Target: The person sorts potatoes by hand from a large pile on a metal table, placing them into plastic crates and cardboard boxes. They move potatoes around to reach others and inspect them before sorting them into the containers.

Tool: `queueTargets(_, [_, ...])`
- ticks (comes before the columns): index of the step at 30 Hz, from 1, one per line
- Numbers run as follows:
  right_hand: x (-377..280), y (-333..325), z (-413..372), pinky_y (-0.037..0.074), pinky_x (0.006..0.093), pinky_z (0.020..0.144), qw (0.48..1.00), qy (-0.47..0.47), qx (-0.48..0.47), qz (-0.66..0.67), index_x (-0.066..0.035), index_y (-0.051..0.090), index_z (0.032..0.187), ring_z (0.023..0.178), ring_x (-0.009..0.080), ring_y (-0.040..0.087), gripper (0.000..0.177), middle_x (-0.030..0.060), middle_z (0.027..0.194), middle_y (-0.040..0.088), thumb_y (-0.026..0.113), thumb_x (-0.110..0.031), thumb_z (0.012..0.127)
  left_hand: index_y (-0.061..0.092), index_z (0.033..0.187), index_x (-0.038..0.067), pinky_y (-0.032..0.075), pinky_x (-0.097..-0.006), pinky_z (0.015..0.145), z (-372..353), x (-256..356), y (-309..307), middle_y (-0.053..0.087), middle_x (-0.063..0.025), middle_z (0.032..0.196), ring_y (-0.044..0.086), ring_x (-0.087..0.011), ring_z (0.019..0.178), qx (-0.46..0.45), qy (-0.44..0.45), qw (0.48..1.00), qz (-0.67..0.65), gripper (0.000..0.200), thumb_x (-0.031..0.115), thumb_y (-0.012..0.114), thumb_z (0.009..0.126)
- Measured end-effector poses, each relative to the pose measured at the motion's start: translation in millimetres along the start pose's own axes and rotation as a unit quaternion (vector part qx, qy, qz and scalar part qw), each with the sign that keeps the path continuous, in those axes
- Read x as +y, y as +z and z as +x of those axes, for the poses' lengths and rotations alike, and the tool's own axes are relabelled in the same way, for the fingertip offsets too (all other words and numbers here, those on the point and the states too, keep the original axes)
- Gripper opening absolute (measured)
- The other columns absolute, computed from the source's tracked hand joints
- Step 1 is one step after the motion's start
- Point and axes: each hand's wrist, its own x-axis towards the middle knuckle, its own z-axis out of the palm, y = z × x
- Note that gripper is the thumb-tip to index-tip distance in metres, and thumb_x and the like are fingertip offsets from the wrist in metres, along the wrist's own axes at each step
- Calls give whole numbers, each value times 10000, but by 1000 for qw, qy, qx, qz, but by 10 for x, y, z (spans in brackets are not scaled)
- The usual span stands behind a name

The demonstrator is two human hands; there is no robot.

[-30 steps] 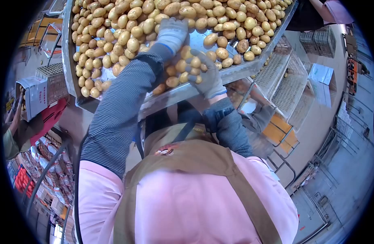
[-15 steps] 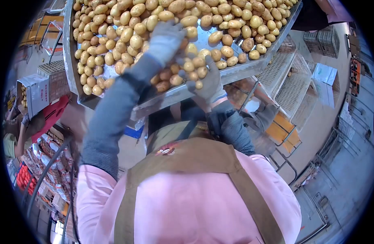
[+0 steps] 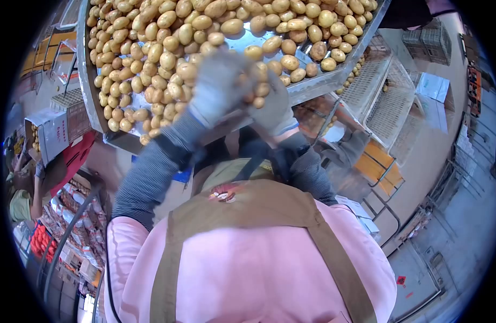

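Forearms in striped grey sleeves rise from a pink top and brown apron (image 3: 248,215) and meet at the near edge of the work area. The left hand (image 3: 220,89), in a grey glove, is bent at the wrist with its back toward the camera; motion blur hides whether its fingers are spread or pressed together. The right hand (image 3: 273,110), also gloved, is turned palm up, its fingers curled into a cup around a handful of small potatoes (image 3: 257,89), which sits between the two hands just above the front rim of the surface (image 3: 323,83). That surface is a shallow steel tray, set slantwise across the view and covered by a heap of potatoes (image 3: 167,43), with a bare patch of metal behind the hands. White mesh crates (image 3: 377,102) stand below its right end, a printed cardboard box (image 3: 51,132) lies beside its left end, and grey floor (image 3: 447,215) runs to the right. Oval potatoes in the heap lie with long axes in every direction; those in the handful are too blurred to tell.
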Motion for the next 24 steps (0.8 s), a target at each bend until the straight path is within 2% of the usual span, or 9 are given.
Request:
queueTargets(5, [-260,162,-859,587,356,868,948,-133,118,-264,-70,496,1364,1067,240,655,420,98,1226,628,551,-283,1006,685,1113,97,507,-468,883,-419,611,376,690,-96,1131,649,-329,1037,-34,105,989,-96,339,253,742,817])
queueTargets(9, [-598,-783,-1711,531,362,651,976,-42,87,196,-108,512,1303,931,241,615,438,86,1114,586,703,-160,912,698,1136,83,526,-426,856,-532,258,86,700,-119,1076,658,-338,986,-98,-59,992,-57,254,150,695,891])
queueTargets(10, [-585,-859,-1914,528,370,689,955,-141,223,-137,-100,518,1296,944,250,599,526,80,1109,577,769,-217,850,709,1098,88,531,-424,833,-583,113,-33,712,-121,1010,666,-334,930,16,-90,995,-50,186,144,677,924])
queueTargets(13, [-765,-1748,-2366,448,442,950,624,-173,350,-677,-30,566,1214,1109,319,552,789,140,1193,573,882,-440,619,713,1057,103,549,-398,762,-496,-395,-65,730,-95,974,687,-281,916,-34,-84,984,155,177,138,653,893])
queueTargets(15, [-833,-2173,-2333,400,473,1080,500,-123,358,-779,1,593,1189,1195,345,537,855,171,1230,583,876,-530,582,710,1017,100,556,-391,744,-377,-559,139,738,-84,956,698,-263,914,-136,-103,953,252,166,144,640,872])
queueTargets(17, [-794,-2344,-2149,379,472,1118,473,-79,388,-787,2,605,1215,1215,336,539,796,167,1214,599,818,-545,677,718,908,106,563,-382,725,-230,-678,455,745,-81,892,713,-246,880,-194,-104,919,327,118,154,632,843])
queueTargets(20, [-878,-1085,-1334,544,356,935,753,-267,470,-376,2,591,1307,1022,235,660,348,158,1214,653,553,-199,1025,751,866,107,557,-412,726,-58,-738,534,734,-89,815,715,-269,835,-200,-124,926,295,133,211,697,803])
queueTargets(21, [-800,-1092,-1107,554,329,863,697,-274,415,-517,-4,598,1305,973,221,673,320,131,1183,668,538,-156,1030,747,921,95,552,-432,731,-40,-749,495,727,-103,816,708,-285,839,-220,-134,930,262,198,257,711,814])
queueTargets(24, [-560,160,-573,588,310,790,857,-169,235,-426,5,564,1347,874,173,662,325,137,1138,689,500,-136,1062,703,1051,72,535,-467,741,-281,-505,246,707,-146,844,683,-328,846,-3,-138,984,115,367,377,712,847])
